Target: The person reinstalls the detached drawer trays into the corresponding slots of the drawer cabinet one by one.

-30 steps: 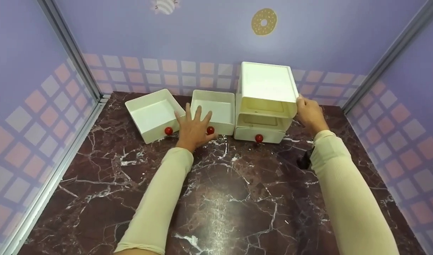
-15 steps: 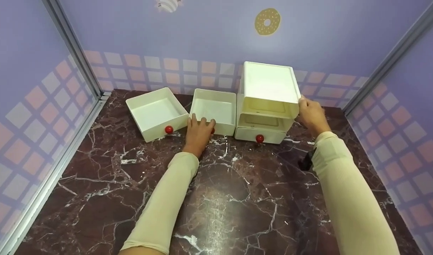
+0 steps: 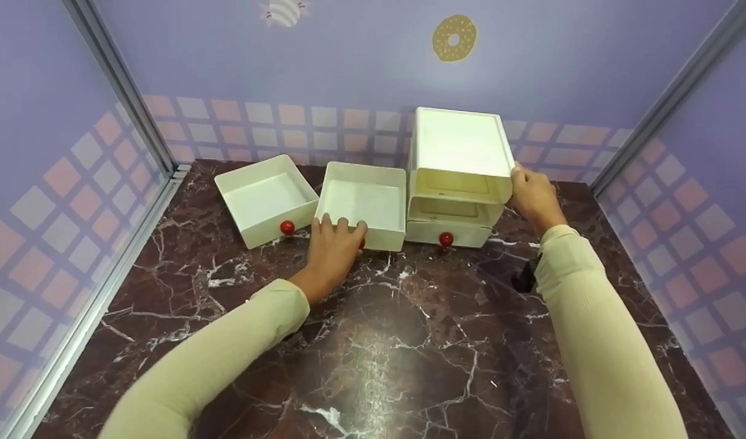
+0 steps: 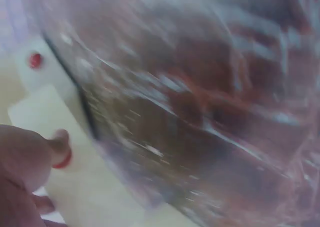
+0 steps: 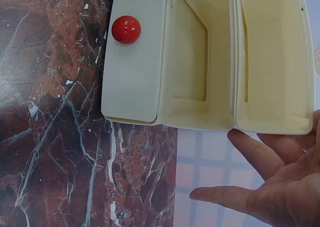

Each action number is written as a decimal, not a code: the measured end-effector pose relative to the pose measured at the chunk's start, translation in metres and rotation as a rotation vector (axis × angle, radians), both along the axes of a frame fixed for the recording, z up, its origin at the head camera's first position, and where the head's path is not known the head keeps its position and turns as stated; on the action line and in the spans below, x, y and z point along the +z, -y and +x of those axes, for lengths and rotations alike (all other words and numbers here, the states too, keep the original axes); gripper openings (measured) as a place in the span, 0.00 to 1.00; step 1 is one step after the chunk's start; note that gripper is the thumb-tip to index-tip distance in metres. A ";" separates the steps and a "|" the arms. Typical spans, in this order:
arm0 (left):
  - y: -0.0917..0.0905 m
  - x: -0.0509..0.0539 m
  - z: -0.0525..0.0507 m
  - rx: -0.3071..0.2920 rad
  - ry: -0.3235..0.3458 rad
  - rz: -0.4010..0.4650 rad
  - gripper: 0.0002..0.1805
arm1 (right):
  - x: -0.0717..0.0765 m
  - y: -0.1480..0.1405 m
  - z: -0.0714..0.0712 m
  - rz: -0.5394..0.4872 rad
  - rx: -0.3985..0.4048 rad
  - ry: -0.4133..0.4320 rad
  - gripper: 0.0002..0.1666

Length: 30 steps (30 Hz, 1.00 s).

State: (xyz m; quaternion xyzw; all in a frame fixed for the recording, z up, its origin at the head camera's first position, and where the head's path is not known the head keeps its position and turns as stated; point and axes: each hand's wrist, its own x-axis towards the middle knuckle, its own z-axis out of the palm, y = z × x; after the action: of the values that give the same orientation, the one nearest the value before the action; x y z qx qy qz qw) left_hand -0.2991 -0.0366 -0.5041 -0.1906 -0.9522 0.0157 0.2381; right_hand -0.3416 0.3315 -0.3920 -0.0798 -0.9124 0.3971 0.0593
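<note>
My left hand [image 3: 333, 253] grips the front wall of the middle white drawer [image 3: 373, 201], fingers over its rim; in the left wrist view the thumb [image 4: 60, 146] lies on its red knob [image 4: 64, 159]. My right hand [image 3: 536, 198] touches the right side of the white cabinet [image 3: 461, 143]; in the right wrist view its fingers [image 5: 257, 154] are extended against that side. The cabinet's upper two compartments stand empty, and the lowest holds a drawer [image 3: 424, 231] with a red knob [image 3: 446, 239].
Another empty white drawer [image 3: 266, 198] with a red knob [image 3: 287, 227] lies angled at the left. Behind stands a lilac wall [image 3: 360, 61] with pink and white squares. A small black object [image 3: 524, 279] shows beside the right cuff on the dark marble surface [image 3: 373, 341].
The spread fingers of my left hand have closed over the middle drawer's front, and that drawer has moved a little toward me. My right hand stays at the cabinet's side.
</note>
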 end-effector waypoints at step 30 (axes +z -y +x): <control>-0.030 0.059 0.147 -0.058 0.072 -0.257 0.24 | 0.000 0.000 0.000 0.043 -0.009 0.002 0.38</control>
State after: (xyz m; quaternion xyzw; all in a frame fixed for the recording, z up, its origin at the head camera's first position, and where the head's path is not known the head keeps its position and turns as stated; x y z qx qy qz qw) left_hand -0.1523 -0.0067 -0.4448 -0.2476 -0.9443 0.1240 0.1776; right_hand -0.3414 0.3319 -0.3920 -0.0831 -0.9203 0.3772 0.0618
